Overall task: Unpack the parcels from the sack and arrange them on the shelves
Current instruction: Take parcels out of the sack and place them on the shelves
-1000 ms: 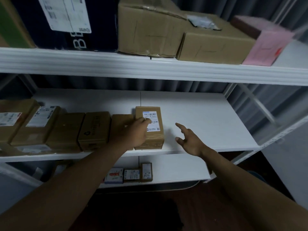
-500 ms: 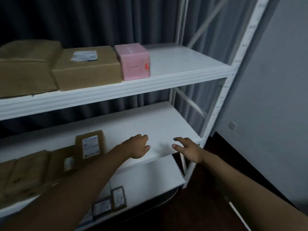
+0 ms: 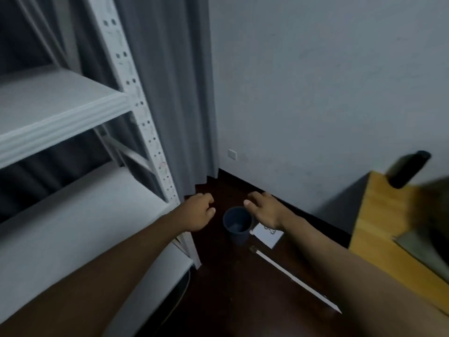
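Note:
The white shelving unit (image 3: 58,113) fills the left of the view, and only bare boards of it show. No parcel is visible on it from here. My left hand (image 3: 198,214) hovers just past the shelf's right upright, fingers loosely curled, holding nothing. My right hand (image 3: 263,210) floats beside it over the dark floor, fingers relaxed and spread, also empty. A dark blurred mass (image 3: 435,215) lies on the wooden table at the right edge; I cannot tell whether it is the sack.
A small blue bin (image 3: 237,223) stands on the dark floor between my hands. A white sheet (image 3: 267,234) and a white strip (image 3: 296,280) lie beside it. A wooden table (image 3: 386,222) with a dark cylinder (image 3: 408,169) is at the right. Grey curtain (image 3: 170,93) and wall behind.
My view has swung right, away from the parcels on the shelves towards the room corner and table. My left hand left the small box; both hands travel right, empty.

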